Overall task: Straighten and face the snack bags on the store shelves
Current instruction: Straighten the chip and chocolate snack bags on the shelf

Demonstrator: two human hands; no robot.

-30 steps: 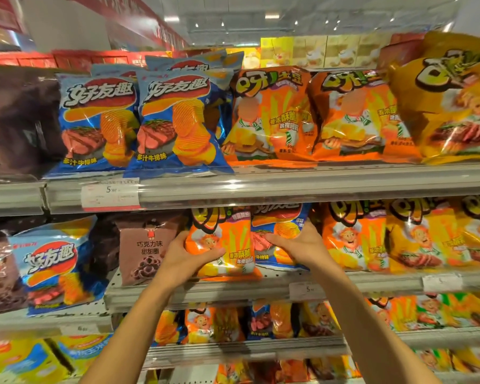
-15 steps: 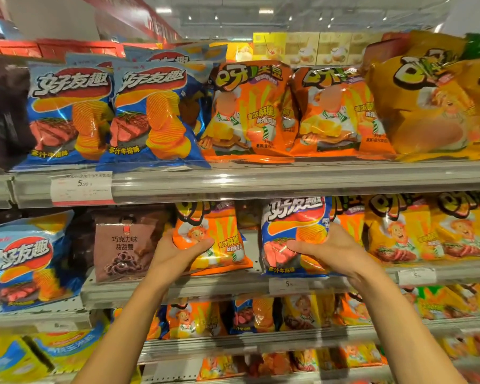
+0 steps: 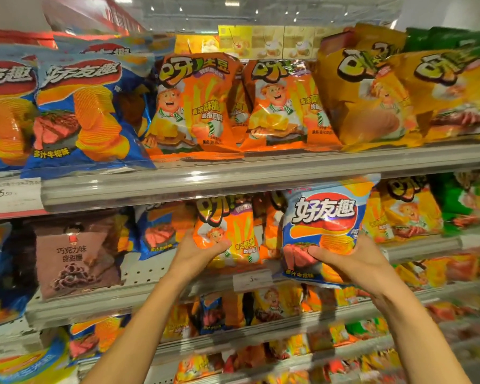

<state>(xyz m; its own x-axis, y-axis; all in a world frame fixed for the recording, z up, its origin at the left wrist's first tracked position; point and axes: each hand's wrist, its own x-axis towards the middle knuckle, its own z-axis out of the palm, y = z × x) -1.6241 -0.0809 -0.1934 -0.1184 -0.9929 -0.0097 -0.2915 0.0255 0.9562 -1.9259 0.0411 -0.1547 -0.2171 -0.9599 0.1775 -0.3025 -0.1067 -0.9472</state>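
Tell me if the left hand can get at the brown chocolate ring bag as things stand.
Probably yes. The brown bag stands unobstructed at the shelf front, just left of the left hand, but that hand grips the orange bag and must release it first.

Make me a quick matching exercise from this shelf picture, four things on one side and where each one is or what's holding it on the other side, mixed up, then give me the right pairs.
Things:
1. blue chip bag
2. orange fries bag
3. brown chocolate ring bag
4. green bag

Places or states:
A. gripped by the left hand
B. far right of the middle shelf, untouched
C. held in front of the shelf by the right hand
D. standing on the middle shelf, left of both hands

Pairs: 1-C, 2-A, 3-D, 4-B
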